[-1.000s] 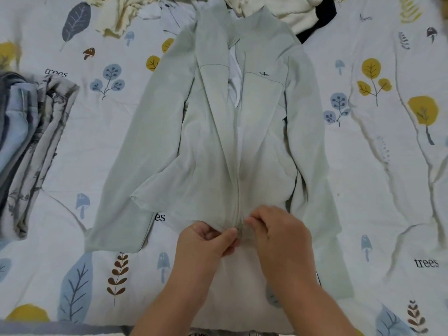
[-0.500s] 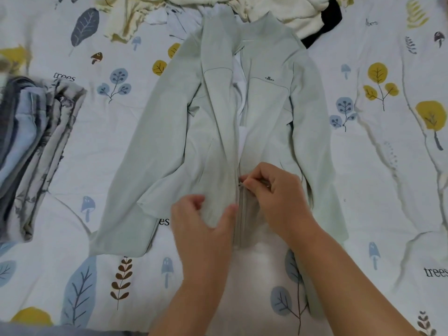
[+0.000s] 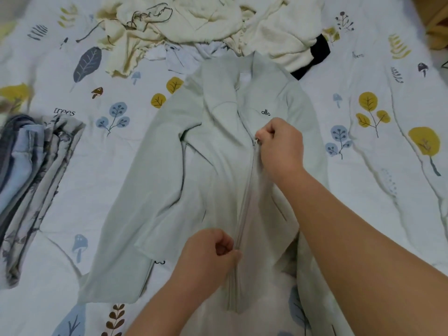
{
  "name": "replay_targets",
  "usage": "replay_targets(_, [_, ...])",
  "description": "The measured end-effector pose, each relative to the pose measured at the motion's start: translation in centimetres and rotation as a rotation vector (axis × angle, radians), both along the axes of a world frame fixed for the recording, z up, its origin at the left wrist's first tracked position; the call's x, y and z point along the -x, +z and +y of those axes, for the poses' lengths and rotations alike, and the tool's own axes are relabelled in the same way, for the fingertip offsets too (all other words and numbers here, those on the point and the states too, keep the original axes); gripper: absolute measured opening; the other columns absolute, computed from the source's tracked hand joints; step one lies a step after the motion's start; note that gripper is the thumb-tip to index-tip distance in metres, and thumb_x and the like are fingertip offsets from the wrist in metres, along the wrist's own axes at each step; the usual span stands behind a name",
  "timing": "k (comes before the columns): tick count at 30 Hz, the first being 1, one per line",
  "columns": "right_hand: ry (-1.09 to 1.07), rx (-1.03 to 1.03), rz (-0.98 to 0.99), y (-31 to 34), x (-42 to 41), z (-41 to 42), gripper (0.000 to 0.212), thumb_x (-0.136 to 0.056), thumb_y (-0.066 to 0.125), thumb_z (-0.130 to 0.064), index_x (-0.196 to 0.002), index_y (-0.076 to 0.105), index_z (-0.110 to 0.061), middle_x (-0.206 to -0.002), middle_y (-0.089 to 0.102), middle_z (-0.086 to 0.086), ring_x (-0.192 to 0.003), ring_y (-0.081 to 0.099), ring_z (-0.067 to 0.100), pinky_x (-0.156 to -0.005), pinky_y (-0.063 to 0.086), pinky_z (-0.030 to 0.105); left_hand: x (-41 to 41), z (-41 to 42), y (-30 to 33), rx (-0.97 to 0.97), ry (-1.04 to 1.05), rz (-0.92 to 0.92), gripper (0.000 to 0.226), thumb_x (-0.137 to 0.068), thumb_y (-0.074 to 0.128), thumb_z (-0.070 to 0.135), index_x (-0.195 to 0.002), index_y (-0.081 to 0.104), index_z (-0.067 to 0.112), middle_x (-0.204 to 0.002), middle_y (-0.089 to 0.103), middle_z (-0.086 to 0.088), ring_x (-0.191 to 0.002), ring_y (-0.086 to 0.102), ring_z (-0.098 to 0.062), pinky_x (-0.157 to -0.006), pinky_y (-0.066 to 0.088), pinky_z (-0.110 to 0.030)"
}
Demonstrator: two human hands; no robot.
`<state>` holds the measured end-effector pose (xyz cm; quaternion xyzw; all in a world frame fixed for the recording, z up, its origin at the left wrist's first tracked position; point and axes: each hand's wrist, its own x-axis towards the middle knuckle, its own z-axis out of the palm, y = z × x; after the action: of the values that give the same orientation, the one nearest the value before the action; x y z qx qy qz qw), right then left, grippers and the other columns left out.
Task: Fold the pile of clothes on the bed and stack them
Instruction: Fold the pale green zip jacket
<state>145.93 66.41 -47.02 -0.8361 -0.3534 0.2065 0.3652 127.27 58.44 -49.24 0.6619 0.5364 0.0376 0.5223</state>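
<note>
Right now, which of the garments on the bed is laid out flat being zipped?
The pale green jacket in the middle; the cream clothes lie crumpled beyond it, the folded stack sits left.

Bed [image 3: 363, 214]: covered by a white sheet printed with leaves, trees and mushrooms. Pale green zip jacket [image 3: 206, 178] is laid flat under both hands. Folded stack [image 3: 31, 180] is placed well left of the left hand [image 3: 208, 255]. Cream unfolded pile [image 3: 194, 23] is heaped beyond the right hand [image 3: 281, 144].
</note>
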Motion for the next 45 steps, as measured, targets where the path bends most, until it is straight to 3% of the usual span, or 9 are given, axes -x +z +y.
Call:
replay_targets(3, [0.074, -0.046, 0.049, 0.3, 0.1, 0.6, 0.013, -0.086, 0.053, -0.008, -0.074, 0.057, -0.005, -0.06, 0.051, -0.011, -0.058, 0.045, 0.001, -0.061, 0.037, 0.026, -0.2, 1.5, 0.1, -0.011, -0.04, 0.028, 0.024, -0.075, 0.071, 0.027, -0.061, 0.052, 0.026, -0.058, 0.053, 0.011, -0.051, 0.045, 0.002, -0.055, 0.037, -0.012])
replay_targets(8, [0.137, -0.046, 0.054, 1.1, 0.8, -0.4, 0.02, -0.084, 0.057, -0.012, -0.065, 0.054, -0.017, -0.062, 0.056, -0.008, -0.063, 0.052, 0.01, -0.066, 0.045, 0.033, -4.8, 6.0, 0.7, -0.107, 0.221, -0.118, 0.023, -0.079, 0.067, 0.042, -0.088, 0.051, 0.027, -0.074, 0.056, 0.013, -0.068, 0.053, 0.001, -0.066, 0.042, -0.021])
replay_targets(13, [0.136, -0.025, 0.054, 1.9, 1.0, -0.3, 0.017, -0.085, 0.057, -0.01, -0.068, 0.057, -0.014, -0.067, 0.062, 0.0, -0.065, 0.057, 0.013, -0.067, 0.046, 0.032, -8.4, 10.6, 1.2, -0.344, 0.159, -0.135, 0.042, -0.086, 0.061, 0.025, -0.055, 0.033, 0.021, -0.05, 0.035, 0.007, -0.049, 0.032, -0.007, -0.052, 0.028, -0.023])
replay_targets(24, [-0.024, -0.038, -0.023, 2.8, -3.9, 7.7, 0.03, -0.091, 0.048, -0.007, -0.063, 0.045, -0.019, -0.068, 0.054, -0.008, -0.068, 0.053, 0.014, -0.064, 0.045, 0.03, -5.8, 12.2, 0.8, -0.217, -0.093, -0.106, 0.047, -0.082, 0.068, 0.02, -0.052, 0.031, 0.02, -0.048, 0.029, 0.007, -0.047, 0.027, -0.005, -0.048, 0.026, -0.018])
replay_targets(27, [0.057, -0.059, 0.088, 2.6, -3.7, 8.2, 0.026, -0.09, 0.051, -0.008, -0.064, 0.049, -0.016, -0.074, 0.064, 0.001, -0.077, 0.062, 0.023, -0.077, 0.052, 0.043, -7.1, 13.4, 1.3, -0.217, -0.024, -0.12, 0.026, -0.081, 0.068, 0.029, -0.071, 0.043, 0.028, -0.062, 0.046, 0.011, -0.054, 0.045, -0.004, -0.052, 0.034, -0.013])
replay_targets(30, [0.163, -0.054, 0.1, 2.4, -3.8, 8.1, 0.025, -0.087, 0.053, -0.009, -0.064, 0.052, -0.016, -0.071, 0.065, 0.0, -0.074, 0.064, 0.019, -0.076, 0.053, 0.044, -10.5, 15.5, 1.8, -0.191, 0.198, -0.169, 0.028, -0.082, 0.064, 0.039, -0.096, 0.042, 0.032, -0.076, 0.05, 0.013, -0.065, 0.051, -0.001, -0.059, 0.039, -0.015])
replay_targets(35, [0.232, -0.036, 0.037, 2.3, -5.7, 9.6, 0.018, -0.087, 0.053, -0.011, -0.069, 0.055, -0.011, -0.068, 0.064, 0.0, -0.071, 0.062, 0.02, -0.072, 0.052, 0.041, -13.7, 19.0, 2.0, -0.431, 0.221, -0.133, 0.037, -0.088, 0.057, 0.025, -0.058, 0.036, 0.02, -0.053, 0.039, 0.006, -0.052, 0.035, -0.006, -0.055, 0.031, -0.014])
replay_targets(41, [0.101, -0.041, -0.074, 2.0, -8.6, 14.4, 0.029, -0.092, 0.046, -0.009, -0.065, 0.046, -0.018, -0.064, 0.053, -0.012, -0.062, 0.05, 0.007, -0.058, 0.041, 0.025, -11.7, 18.6, 0.6, -0.325, 0.099, -0.131, 0.039, -0.084, 0.063, 0.021, -0.054, 0.038, 0.019, -0.043, 0.041, 0.01, -0.046, 0.035, -0.006, -0.049, 0.029, -0.02])
replay_targets(45, [0.127, -0.064, -0.027, 2.0, -9.1, 16.0, 0.025, -0.092, 0.047, -0.011, -0.068, 0.049, -0.016, -0.068, 0.056, -0.011, -0.068, 0.053, 0.008, -0.065, 0.04, 0.028, -11.2, 18.8, 0.2, -0.316, 0.097, -0.046, 0.039, -0.083, 0.063, 0.024, -0.054, 0.038, 0.022, -0.043, 0.043, 0.014, -0.046, 0.039, -0.004, -0.05, 0.033, -0.016])
